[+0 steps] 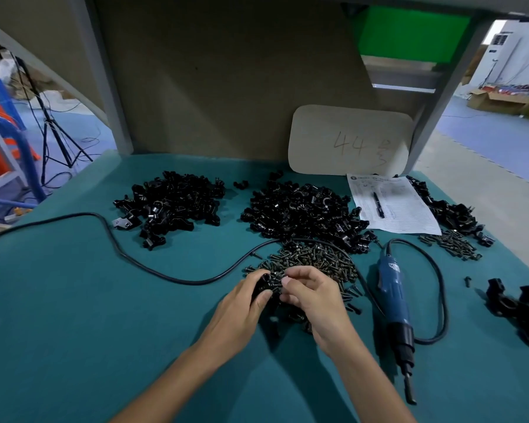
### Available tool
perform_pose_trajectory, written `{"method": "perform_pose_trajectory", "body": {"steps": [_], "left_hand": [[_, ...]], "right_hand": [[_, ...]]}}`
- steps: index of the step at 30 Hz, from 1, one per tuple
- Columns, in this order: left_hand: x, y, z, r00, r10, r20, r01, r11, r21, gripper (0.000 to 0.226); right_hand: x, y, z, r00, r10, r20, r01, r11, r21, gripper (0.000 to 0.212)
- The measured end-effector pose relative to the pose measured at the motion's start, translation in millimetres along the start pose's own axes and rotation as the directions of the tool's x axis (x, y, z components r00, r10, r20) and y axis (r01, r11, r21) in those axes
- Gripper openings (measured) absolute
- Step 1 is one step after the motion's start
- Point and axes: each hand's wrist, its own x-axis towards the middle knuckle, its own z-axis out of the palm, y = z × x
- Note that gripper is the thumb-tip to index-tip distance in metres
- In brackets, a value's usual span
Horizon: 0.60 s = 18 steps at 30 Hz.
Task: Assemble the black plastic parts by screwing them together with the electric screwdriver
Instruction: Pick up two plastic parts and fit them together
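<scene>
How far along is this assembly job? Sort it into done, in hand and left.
Done: only a few joined-looking pieces lie at the far right. In hand: the left hand holds a black part, and the right hand meets it above the screws. Left: the screwdriver lies unused, and two big piles of parts wait.

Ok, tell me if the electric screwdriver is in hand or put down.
Put down. The electric screwdriver lies flat on the green table; left hand and right hand hold a black part.

Screwdriver (pixel 393 296) right of screws (pixel 310 264) (touching).
</scene>
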Motion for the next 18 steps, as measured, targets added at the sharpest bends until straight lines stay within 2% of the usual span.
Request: {"method": "perform_pose_trajectory", "body": {"steps": [3, 9, 13, 18], "left_hand": [[-1, 0, -1, 1.0, 0.004, -0.007, -0.004, 1.0, 0.0, 0.041], [0, 1, 0, 1.0, 0.011, 0.006, -0.011, 1.0, -0.002, 0.04], [-1, 0, 0, 1.0, 0.016, 0.019, -0.016, 1.0, 0.021, 0.045], [-1, 1, 0, 1.0, 0.025, 0.014, -0.025, 1.0, 0.013, 0.044]], "right_hand": [[-2, 1, 4, 1.0, 0.007, -0.012, -0.006, 0.998, 0.056, 0.013], [-3, -3, 1, 0.996, 0.011, 0.087, -0.014, 1.0, 0.027, 0.012], [2, -4, -4, 0.99, -0.057, 0.129, 0.089, 0.962, -0.259, 0.006], [8, -8, -6, 0.974, -0.111, 0.199, 0.211, 0.763, -0.611, 0.02]]}}
